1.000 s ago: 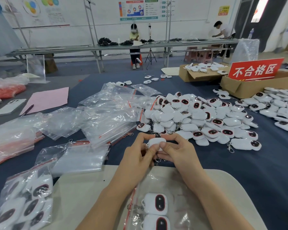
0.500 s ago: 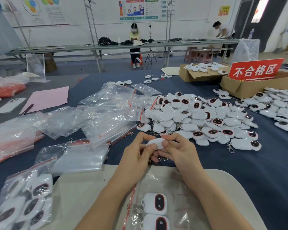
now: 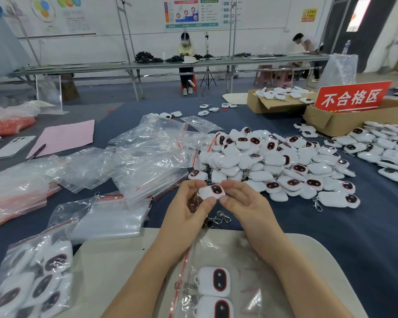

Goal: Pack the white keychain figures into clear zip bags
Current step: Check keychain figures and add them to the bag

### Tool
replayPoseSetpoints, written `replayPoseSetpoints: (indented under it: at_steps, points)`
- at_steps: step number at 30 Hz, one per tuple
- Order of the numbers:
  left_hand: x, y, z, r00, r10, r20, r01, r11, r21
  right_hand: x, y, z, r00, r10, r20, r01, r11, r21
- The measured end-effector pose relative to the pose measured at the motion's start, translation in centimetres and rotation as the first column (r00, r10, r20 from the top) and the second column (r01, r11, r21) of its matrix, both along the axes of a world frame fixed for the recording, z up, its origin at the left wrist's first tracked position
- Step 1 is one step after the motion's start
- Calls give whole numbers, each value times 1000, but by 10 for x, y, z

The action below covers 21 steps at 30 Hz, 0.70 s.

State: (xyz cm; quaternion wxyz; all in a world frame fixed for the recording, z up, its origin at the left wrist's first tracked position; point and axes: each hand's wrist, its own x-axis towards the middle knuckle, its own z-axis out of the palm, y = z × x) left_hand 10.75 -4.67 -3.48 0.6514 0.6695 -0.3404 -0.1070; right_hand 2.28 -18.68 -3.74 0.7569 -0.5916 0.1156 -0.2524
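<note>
left hand (image 3: 189,208) and right hand (image 3: 242,203) are both pinching one white keychain figure (image 3: 210,191) by its ends, just before the pile (image 3: 274,161). its clip (image 3: 218,218) is dangling loose, likely snagging on the zip bag (image 3: 246,292) below.

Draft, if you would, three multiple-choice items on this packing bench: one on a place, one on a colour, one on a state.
1. Where does the pink sheet lie?
A) beside the phone
B) inside a box
C) under the hands

2. What colour is the sign by the cardboard box?
A) green
B) red
C) yellow

3. How is the keychain figure at centre held?
A) sealed in a bag
B) loose on the table
C) pinched between left hand and right hand

Key:
1 A, it lies just right of the phone.
2 B, white characters on red.
3 C, both hands grip its edges, dark face up.
</note>
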Motion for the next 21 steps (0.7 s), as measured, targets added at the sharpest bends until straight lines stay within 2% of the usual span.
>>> replayPoseSetpoints:
  at_steps: [6, 11, 21]
  points:
    - [2, 0, -1, 1000, 4, 30, -4, 1000, 28, 0, 0, -1, 1000, 9, 18, -10, 999, 49]
    - [7, 0, -4, 995, 11, 98, -22, 993, 113, -1, 0, 2, 998, 35, 58, -38, 998, 43]
    - [8, -1, -5, 997, 6, 71, -13, 995, 100, -3, 0, 4, 999, 22, 33, -22, 1000, 0]
